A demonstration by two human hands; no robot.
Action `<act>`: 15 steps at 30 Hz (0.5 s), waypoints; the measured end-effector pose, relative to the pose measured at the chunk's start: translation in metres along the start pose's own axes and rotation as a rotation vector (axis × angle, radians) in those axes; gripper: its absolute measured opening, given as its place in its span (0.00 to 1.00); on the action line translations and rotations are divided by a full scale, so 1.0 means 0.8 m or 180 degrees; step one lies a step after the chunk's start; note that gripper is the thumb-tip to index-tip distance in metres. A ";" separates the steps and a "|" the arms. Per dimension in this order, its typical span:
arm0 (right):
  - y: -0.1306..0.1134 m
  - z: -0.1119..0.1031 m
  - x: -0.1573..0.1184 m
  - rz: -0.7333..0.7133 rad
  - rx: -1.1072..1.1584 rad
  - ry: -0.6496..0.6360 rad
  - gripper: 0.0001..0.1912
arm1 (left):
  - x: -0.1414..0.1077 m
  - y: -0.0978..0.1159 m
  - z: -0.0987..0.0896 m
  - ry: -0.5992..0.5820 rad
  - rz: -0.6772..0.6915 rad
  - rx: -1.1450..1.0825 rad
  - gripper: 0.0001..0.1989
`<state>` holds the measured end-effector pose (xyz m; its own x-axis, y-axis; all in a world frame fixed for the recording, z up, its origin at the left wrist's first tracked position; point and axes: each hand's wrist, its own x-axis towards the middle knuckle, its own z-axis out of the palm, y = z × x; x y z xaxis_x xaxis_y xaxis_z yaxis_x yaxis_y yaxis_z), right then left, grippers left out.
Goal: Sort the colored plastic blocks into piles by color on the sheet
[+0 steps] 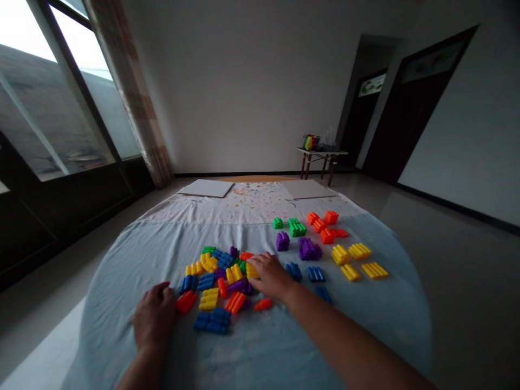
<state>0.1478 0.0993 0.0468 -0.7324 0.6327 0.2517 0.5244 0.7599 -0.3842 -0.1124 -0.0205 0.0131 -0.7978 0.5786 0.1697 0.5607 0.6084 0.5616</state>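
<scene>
Ribbed blocks point(209, 298) in 5 colours lie on the cloth point(134, 254) of a round table, in 2 areas. The right hand point(270, 276) reaches over the right edge of the mixed cluster, fingers extended and slightly bent, fingertips at a yellow block point(252, 271); whether it is pinched cannot be determined. The left hand point(153, 314) rests at the cluster's left side, fingers loosely curled, beside an orange block point(186, 302); its grip, if any, cannot be confirmed. Between the hands, blue, yellow, orange, green and purple blocks lie intermixed. Right of the cluster, blocks stand grouped by colour: blue point(316, 274) nearest the right forearm, purple point(310, 249) and green point(297, 227) beyond, yellow point(359, 251) and orange point(326, 235) farther right. Progress is judged partial: 5 single-colour groups are laid out, while the cluster between the hands is unseparated. At the table's far side lie 2 flat boards point(207, 188). Near the wall, 1 small side table point(339, 153) bears a multicoloured bag point(311, 142).
</scene>
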 end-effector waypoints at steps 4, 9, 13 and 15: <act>-0.003 0.007 0.012 0.0129 -0.0102 -0.0164 0.25 | -0.001 0.001 -0.001 -0.0033 0.0021 -0.0030 0.25; -0.004 -0.009 -0.037 -0.0494 0.0343 -0.0120 0.26 | 0.000 0.001 -0.002 -0.0052 0.0024 0.0031 0.26; 0.002 -0.017 -0.093 -0.1032 0.0612 -0.0380 0.29 | 0.001 0.005 -0.003 -0.0125 -0.0036 0.0080 0.26; 0.008 -0.015 -0.112 -0.1113 0.0629 -0.0523 0.29 | 0.001 0.007 -0.003 -0.0155 -0.0043 0.0092 0.26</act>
<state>0.2218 0.0492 0.0327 -0.9190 0.2978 0.2584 0.1508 0.8710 -0.4675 -0.1108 -0.0179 0.0182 -0.7940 0.5956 0.1220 0.5566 0.6315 0.5398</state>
